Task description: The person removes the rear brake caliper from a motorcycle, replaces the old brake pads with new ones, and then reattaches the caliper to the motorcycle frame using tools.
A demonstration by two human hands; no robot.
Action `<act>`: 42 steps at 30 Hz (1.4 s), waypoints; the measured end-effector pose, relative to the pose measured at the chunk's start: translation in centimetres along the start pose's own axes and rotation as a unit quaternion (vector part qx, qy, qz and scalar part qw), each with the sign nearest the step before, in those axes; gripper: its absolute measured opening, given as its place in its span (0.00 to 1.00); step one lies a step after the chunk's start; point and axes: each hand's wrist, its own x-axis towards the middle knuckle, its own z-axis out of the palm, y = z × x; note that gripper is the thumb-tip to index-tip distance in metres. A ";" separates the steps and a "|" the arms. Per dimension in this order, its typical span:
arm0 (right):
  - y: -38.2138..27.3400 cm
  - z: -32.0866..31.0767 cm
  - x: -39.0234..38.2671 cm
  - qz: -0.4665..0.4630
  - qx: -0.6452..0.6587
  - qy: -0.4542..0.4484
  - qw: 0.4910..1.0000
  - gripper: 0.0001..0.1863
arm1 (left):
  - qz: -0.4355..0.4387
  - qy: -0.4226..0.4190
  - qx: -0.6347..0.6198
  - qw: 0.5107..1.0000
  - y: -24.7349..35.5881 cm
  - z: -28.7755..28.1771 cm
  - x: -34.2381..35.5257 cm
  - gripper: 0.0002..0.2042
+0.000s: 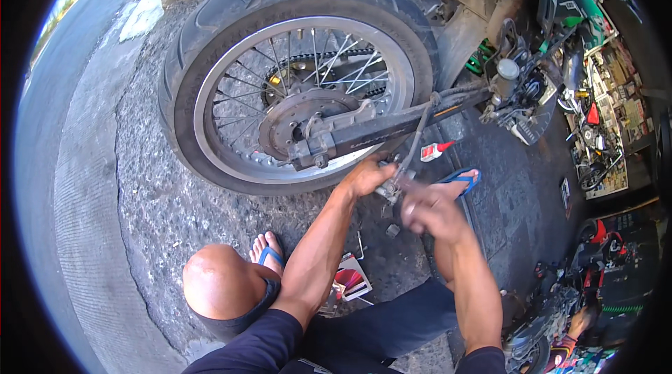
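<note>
While gripping a small metal part [385, 190] with the left hand [369, 176], holding it up just below the spoked wheel [294, 118], over the right side of the rough concrete [161, 213]. Poising the right hand [435, 211] just beside it with fingers curled, but showing too much blur for telling whether clamped on anything. Likely calling for firm support of the part, leaving slack in the attached hose [417, 137] instead of kinking it, working with small, controlled finger movements, and avoiding resting it in the grit. Looking pitted and stained underfoot, meeting a pale strip at the left edge and a dark floor [511, 199] at the right. Bearing a red-capped white bottle [435, 152] near the dark floor's left edge, and a small printed packet [352, 277] toward the concrete's near edge. Farther right, crowding the room with motorcycle parts [595, 251] and a goods-lined wall [616, 122].
</note>
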 end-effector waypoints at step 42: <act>7.2 -1.5 0.8 0.123 -0.275 0.025 0.953 0.14 | 0.135 -0.005 -0.038 0.990 -1.4 1.3 0.9 0.36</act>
